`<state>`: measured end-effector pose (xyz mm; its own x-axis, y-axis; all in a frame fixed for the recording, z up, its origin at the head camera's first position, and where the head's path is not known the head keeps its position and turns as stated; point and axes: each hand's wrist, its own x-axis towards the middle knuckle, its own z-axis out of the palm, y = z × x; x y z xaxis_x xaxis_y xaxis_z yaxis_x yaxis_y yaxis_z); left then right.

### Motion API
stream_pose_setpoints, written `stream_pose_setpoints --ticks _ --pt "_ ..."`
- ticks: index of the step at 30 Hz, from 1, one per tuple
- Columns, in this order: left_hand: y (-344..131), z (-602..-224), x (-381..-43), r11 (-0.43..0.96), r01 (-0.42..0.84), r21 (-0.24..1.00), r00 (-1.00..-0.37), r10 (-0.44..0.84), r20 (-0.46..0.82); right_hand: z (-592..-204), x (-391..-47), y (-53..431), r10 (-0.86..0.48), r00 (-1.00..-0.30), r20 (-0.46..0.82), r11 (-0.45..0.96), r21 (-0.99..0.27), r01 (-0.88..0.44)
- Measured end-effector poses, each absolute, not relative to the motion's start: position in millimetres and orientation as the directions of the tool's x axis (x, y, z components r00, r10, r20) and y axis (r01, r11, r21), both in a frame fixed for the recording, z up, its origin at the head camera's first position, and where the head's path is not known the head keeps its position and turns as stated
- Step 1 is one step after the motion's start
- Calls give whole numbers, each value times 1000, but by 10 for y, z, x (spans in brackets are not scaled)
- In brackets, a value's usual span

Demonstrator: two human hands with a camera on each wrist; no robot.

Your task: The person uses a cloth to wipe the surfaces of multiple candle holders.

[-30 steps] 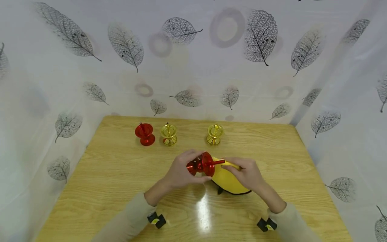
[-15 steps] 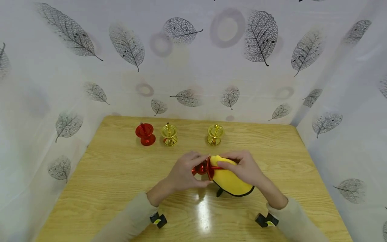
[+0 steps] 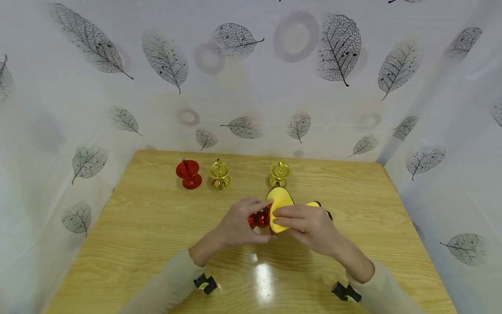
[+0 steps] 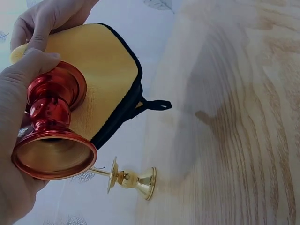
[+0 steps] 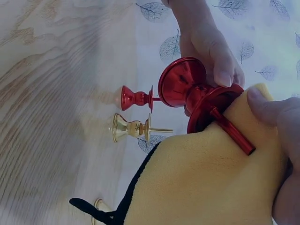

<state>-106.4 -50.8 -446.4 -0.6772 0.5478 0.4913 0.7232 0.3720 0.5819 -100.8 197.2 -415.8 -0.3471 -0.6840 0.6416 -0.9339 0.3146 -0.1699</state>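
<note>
Where the two hands meet: red candle holder is held sideways above the table, foot toward 9 o'clock, dish toward 3 o'clock, yellow cloth up against the dish.
Left hand: at the holder's 9 o'clock, thumb and fingers curled round it; hollow underside of the foot faces the left wrist camera.
Right hand: at 3 o'clock, pinching the cloth, thumb visible on it in the right wrist view, two fingers reaching toward the dish in the head view (some fingertips hidden).
Rod: red, sticks out from the dish, lies over the cloth face.
Cloth trim: black edging, black loop poking out at one corner.
Standing red holder: upright on the table, 10 o'clock from the held one.
First gold holder: upright, between 10 and 11 o'clock, just beside the standing red one.
Second gold holder: upright, near 1 o'clock, well apart from the first.
Sleeves: beige, black device near each cuff.
Backdrop: whitish, gray leaf prints, spanning 12 o'clock and both flanks.
</note>
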Motion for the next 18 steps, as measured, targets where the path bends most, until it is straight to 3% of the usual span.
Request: stream_pose_setpoints --ticks 3,10,15,18 --pt "-497 -4465 -1067 360 748 557 -653 551 520 -4159 -1005 1959 -656 -357 665 294 -210 -932" --pt "-468 -4474 -1069 399 827 396 -562 559 610 -4161 -984 1859 -493 -559 666 325 -455 -829" --pt "-462 -4489 -1051 434 830 350 -553 558 619 -4185 -972 1814 -404 -669 624 415 -527 -742" --pt "-468 -4490 -1044 437 822 365 -566 557 608 -4215 -981 1808 -405 -668 624 425 -518 -742"
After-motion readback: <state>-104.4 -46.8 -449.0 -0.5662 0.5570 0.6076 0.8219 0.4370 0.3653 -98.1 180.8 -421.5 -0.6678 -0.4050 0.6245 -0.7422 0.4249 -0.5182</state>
